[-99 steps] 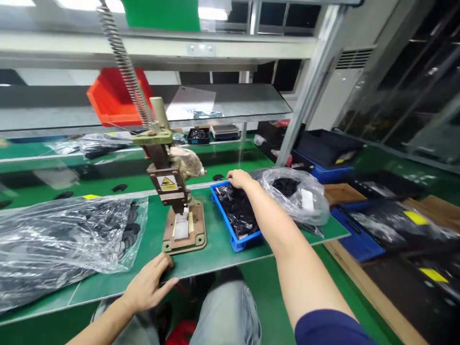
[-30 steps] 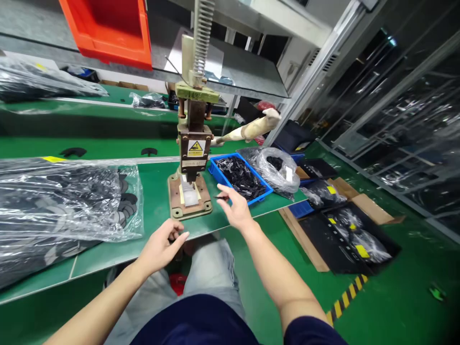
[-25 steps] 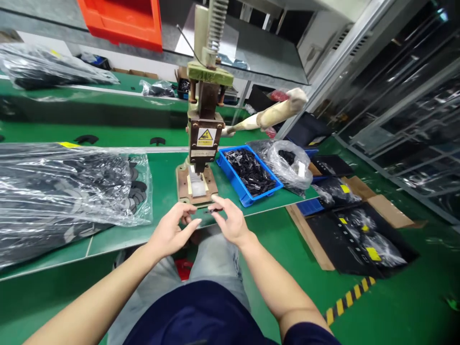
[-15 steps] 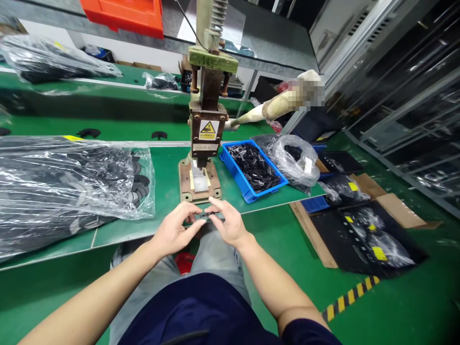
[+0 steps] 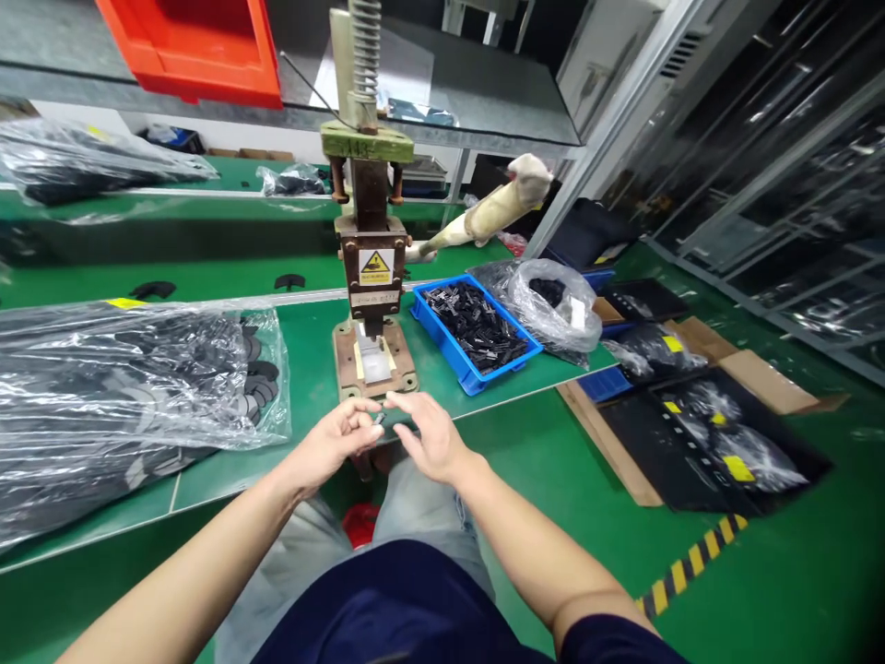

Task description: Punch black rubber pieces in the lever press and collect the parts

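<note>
Between the thumb and fingers of my left hand [image 5: 338, 435] is a small dark part [image 5: 379, 419], too small to name more exactly. My right hand [image 5: 429, 437] is just to its right, thumb and fingers apart, with nothing visible in it. Both hands are at the front edge of the green bench, just before the base [image 5: 407, 364] of a hand press [image 5: 373, 267]. The press has a wrapped lever [image 5: 494, 212] reaching to the right and a pale block [image 5: 377, 367] on its base. A blue tray [image 5: 472, 380] heaped with small black parts [image 5: 477, 323] stands right of the press.
Left on the bench lies a large clear bag [image 5: 138, 397] of dark curved pieces. A roll of clear plastic [image 5: 557, 304] sits beyond the tray. Open cartons [image 5: 774, 392] with bagged parts stand at right. An orange bin [image 5: 197, 55] is on the shelf above.
My right fingers have come away from the small dark part and opened; my left hand still pinches it. The camera view has shifted, so the press appears lower and further left.
</note>
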{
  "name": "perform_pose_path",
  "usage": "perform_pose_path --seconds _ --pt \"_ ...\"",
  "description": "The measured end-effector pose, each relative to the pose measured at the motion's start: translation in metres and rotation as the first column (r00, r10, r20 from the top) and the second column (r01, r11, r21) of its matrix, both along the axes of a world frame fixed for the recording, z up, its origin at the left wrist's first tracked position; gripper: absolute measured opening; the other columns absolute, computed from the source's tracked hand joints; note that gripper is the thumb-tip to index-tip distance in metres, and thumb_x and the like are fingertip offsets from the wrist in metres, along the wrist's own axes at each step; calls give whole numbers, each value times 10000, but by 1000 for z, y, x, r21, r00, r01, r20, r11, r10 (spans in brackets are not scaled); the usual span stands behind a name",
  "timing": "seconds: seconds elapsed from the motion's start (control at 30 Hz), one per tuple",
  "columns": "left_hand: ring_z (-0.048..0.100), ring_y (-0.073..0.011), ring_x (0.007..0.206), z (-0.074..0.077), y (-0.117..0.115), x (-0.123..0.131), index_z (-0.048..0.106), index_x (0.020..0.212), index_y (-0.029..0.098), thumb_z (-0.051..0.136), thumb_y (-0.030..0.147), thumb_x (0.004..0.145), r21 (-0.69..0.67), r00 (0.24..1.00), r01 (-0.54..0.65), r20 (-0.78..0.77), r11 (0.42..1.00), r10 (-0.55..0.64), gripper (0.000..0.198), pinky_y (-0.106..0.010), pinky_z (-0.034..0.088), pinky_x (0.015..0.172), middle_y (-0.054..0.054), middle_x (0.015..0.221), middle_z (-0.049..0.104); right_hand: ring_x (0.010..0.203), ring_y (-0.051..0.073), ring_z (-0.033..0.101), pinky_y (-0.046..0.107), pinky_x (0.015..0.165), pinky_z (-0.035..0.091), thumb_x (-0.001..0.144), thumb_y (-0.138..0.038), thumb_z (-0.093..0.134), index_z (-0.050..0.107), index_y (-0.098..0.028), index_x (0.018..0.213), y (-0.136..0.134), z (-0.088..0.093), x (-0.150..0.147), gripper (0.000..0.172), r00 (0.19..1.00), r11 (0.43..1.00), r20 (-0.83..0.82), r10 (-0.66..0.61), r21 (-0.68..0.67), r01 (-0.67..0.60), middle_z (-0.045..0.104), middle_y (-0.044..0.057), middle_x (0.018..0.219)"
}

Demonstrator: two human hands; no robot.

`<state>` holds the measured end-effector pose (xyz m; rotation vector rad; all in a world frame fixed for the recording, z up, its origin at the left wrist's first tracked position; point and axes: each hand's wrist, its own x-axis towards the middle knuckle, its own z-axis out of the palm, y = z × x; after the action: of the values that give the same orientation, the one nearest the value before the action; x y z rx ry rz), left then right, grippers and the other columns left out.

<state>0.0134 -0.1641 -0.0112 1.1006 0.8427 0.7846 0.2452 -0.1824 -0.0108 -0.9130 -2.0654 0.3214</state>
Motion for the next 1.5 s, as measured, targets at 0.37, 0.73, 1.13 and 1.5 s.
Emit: perform_pose_path --seconds 0.37,0.73,1.13,1.5 --pt "755 -204 737 0 76 -13 610 1083 217 864 671 765 253 944 -293 -76 922 321 609 -392 639 749 -24 872 736 1119 196 712 411 1001 642 1010 -276 620 604 -252 1415 20 -9 33 407 887 947 -333 -320 -123 296 714 105 1259" --pt "750 -233 888 -20 133 2 752 1008 220 698 484 921 634 800 -177 -353 753 485 283 -374 595 874 -69 987 811 1472 272 569 525 1263 513 1007 -568 631 369 -282 1583 96 151 35 695 909 957 -409 -78 224 182 533 130 1570" --pt "711 -299 1154 -8 140 -5 791 1012 232 564 354 1004 786 700 234 -545 573 461 257 -447 546 1061 -109 1157 793 922 115 716 554 1163 594 1055 -534 559 606 -207 917 112 205 11 358 879 969 -475 -40 197 150 623 -45 883" --pt "710 -279 1181 -15 140 -13 763 1133 223 519 357 1040 777 724 231 -539 585 431 294 -433 540 1095 -112 1204 785 1246 266 719 676 1288 454 981 -324 647 660 -302 865 62 79 21 119 886 932 -460 -52 297 209 714 11 921"
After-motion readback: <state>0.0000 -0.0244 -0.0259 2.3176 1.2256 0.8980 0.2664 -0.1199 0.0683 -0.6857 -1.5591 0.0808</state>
